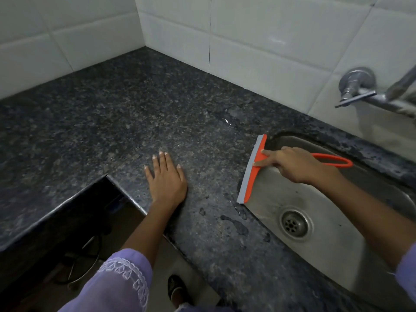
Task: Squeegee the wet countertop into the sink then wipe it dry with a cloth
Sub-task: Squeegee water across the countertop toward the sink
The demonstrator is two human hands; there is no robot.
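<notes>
My right hand grips the orange plastic squeegee by its loop handle, two fingers pressed on the head. Its grey rubber blade lies along the left rim of the stainless steel sink. My left hand rests flat, fingers spread, holding nothing, on the speckled dark granite countertop. Water droplets sit near the sink's front-left edge.

orange squeegee, speckled dark countertop

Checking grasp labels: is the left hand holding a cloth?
No, the left hand lies flat and empty on the countertop; no cloth is visible.
</notes>
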